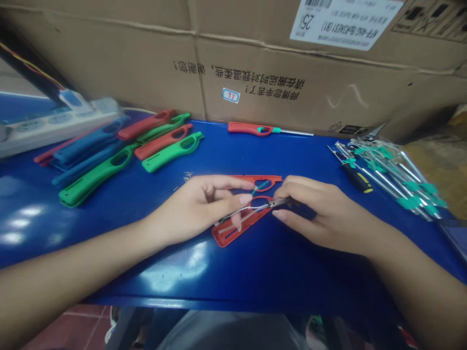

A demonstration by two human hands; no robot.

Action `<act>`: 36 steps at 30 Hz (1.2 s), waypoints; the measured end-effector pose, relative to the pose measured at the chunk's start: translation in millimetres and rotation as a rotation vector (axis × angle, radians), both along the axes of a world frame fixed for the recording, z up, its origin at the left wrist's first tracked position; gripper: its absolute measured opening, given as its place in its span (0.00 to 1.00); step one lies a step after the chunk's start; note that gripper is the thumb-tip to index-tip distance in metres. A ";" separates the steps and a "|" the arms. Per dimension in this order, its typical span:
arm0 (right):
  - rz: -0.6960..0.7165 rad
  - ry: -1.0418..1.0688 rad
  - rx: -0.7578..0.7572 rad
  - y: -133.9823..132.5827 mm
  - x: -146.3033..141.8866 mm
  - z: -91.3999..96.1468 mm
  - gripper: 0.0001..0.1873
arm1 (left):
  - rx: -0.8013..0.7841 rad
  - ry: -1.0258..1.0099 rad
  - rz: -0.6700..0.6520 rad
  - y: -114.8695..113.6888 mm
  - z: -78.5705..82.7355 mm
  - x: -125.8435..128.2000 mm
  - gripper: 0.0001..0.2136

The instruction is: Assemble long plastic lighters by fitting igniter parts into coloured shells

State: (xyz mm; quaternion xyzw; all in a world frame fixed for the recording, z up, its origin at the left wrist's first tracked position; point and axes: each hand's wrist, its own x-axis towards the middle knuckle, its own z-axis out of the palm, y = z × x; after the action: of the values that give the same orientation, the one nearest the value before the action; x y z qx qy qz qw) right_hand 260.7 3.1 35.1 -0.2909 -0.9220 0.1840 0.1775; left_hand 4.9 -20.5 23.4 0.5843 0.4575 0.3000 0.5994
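While left hand pinches red shell half on tabletop between 2 hands, right hand pinches metal tube; best, I think: keep tube level, seat along groove.

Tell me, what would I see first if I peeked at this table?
Two hands meet in the middle of the blue table: the left hand steadies an open red lighter shell, and the right hand pinches a thin metal rod that lies across it. To the left lies a bright pile of green, red and blue handles, and to the right a heap of metal rods with teal tips.
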 end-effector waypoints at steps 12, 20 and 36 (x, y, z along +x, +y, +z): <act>0.003 -0.051 0.109 1.2 -2.2 -8.2 0.06 | -0.129 -0.073 -0.066 -0.3 0.4 -2.0 0.11; 0.012 0.004 0.197 1.7 0.9 -14.7 0.03 | -0.152 -0.135 -0.051 0.1 1.8 -1.9 0.09; 0.009 0.012 0.249 1.4 -0.8 -19.8 0.04 | -0.050 -0.016 0.056 -5.5 2.6 -0.3 0.06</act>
State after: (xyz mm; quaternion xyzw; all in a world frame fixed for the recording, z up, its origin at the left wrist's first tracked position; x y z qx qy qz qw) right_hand 259.8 4.5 15.3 -0.2616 -0.9379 0.0706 0.2167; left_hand 4.6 -26.0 26.1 0.5536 0.4763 0.3098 0.6088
